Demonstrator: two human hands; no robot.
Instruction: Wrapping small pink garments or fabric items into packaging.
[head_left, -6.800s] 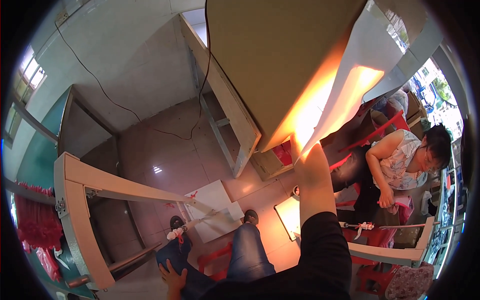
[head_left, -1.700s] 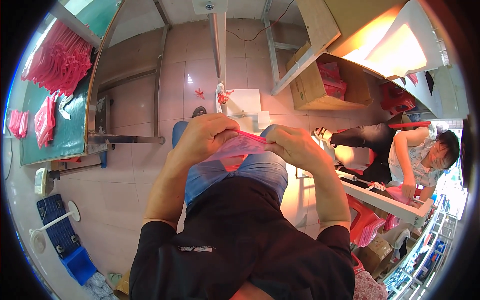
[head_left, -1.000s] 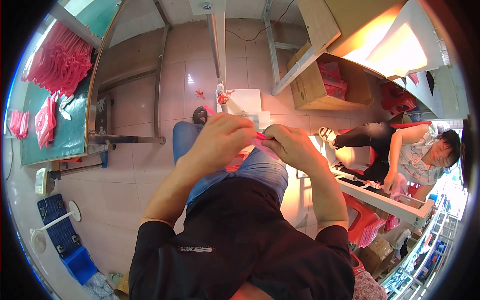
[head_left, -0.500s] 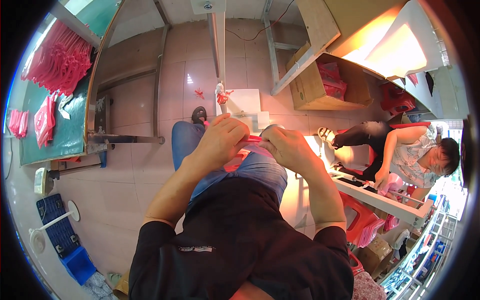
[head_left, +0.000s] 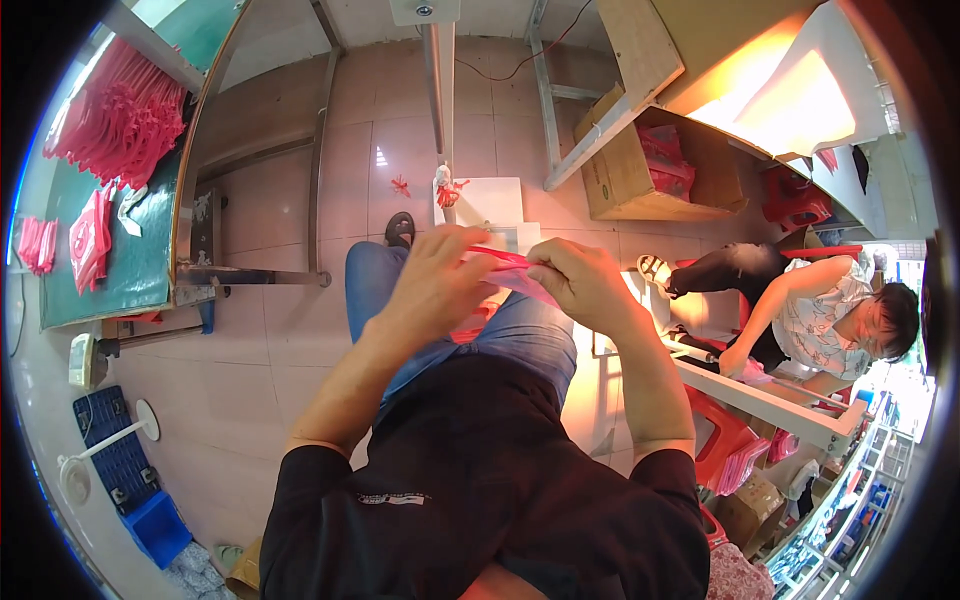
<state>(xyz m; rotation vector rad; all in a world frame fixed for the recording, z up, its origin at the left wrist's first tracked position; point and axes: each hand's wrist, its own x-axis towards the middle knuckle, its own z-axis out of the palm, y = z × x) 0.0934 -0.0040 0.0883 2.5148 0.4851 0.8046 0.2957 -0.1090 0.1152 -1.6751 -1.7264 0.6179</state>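
Observation:
A pink plastic bag (head_left: 520,276) is stretched between my hands above my lap, its redder folded edge along the top. My left hand (head_left: 445,275) grips one end, fingers bent over it; part of the grip is hidden behind the back of the hand. At the other end, my right hand (head_left: 578,282) pinches the bag between thumb and fingers. Just beyond my hands a metal post (head_left: 438,100) ends in a white tip with red plastic strips (head_left: 447,190) hanging from it. A white plate (head_left: 485,197) lies below that.
To the left, a green-topped table (head_left: 130,265) bears piles of pink bags (head_left: 120,115). A cardboard box (head_left: 625,180) with pink bags stands far right. A seated co-worker (head_left: 815,310) handles pink plastic at a white frame (head_left: 770,395). A red stool (head_left: 715,440) is near my right elbow.
My left hand has shifted its fingers along the bag, and more of the bag now shows below my grip. The co-worker's hand has moved left along the frame.

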